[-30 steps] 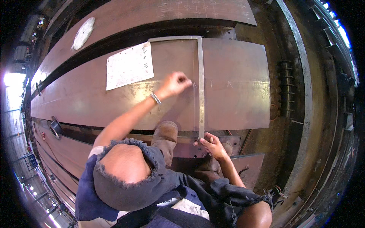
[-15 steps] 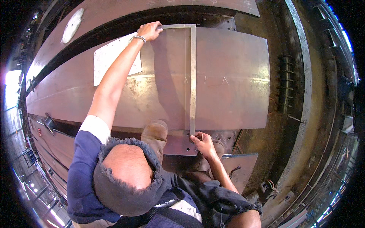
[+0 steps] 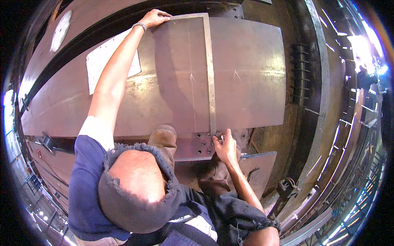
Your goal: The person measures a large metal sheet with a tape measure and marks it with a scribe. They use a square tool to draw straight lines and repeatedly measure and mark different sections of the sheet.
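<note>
A large metal square lies across a brown steel plate, its long arm running toward me and its short arm along the plate's far edge. My left hand is stretched far forward, its fingers closed on the end of the short arm. Just right of the long arm's near end is my right hand, pinching a small white stick that looks like chalk. A thin pale line and arrow-like marks show on the plate either side of the long arm. White paper lies partly under my left forearm.
My boots stand at the plate's near edge, beside a strip with several drilled holes. Another steel plate with a white patch lies beyond a dark gap. A black ribbed piece and a long beam are on the right.
The square has slid right across the plate, its long arm now over the middle mark. My right hand has come off its near end. The whole view has shifted slightly.
</note>
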The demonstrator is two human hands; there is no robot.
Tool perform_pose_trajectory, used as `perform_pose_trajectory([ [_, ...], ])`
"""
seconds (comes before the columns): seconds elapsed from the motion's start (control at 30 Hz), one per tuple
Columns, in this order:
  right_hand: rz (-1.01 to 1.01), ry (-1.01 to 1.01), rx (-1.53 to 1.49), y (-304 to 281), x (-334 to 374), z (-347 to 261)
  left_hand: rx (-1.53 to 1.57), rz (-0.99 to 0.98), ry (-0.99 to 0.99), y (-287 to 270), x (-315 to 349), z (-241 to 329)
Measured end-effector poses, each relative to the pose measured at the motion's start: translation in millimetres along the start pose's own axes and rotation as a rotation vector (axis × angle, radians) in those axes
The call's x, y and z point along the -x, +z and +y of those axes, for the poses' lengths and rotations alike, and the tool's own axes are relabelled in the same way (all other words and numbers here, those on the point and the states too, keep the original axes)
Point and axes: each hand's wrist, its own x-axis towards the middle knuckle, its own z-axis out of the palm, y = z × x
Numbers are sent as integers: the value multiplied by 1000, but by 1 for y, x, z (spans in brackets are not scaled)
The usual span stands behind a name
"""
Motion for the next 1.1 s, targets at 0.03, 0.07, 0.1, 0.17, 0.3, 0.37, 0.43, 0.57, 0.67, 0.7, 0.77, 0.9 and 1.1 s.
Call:
perform_pose_trajectory([
  [0.03,-8,17,7,-1,0,2,19,-16,-5,2,1,3],
  [0.07,-18,34,14,-3,-1,4,37,-32,-12,3,2,6],
  [0.1,-31,40,18,-4,-7,5,50,-40,-22,0,3,4],
  [0.17,-8,47,11,-5,-13,5,22,8,6,-1,3,1],
  [0.3,-1,7,-29,-11,-18,2,45,-16,17,-9,5,0],
  [0.37,-25,-9,-45,-9,-23,0,-52,-26,-43,-17,6,-10],
  [0.43,-50,86,-35,-15,-26,-5,71,10,-69,-13,12,20],
  [0.57,-63,109,-95,-16,-28,-10,8,-10,-124,-23,14,25],
  [0.67,-40,79,-77,-14,-30,-2,-15,-14,-89,-23,12,32],
  [0.7,-47,79,-79,-14,-31,-2,-7,-18,-91,-25,12,31],
  [0.77,-59,78,-83,-14,-31,-2,7,-26,-111,-27,14,27],
  [0.9,-41,73,-79,-15,-31,-2,-3,-14,-92,-24,11,27],
  [1.1,-104,97,78,-55,-23,-20,-15,-14,-106,-26,11,32],
])
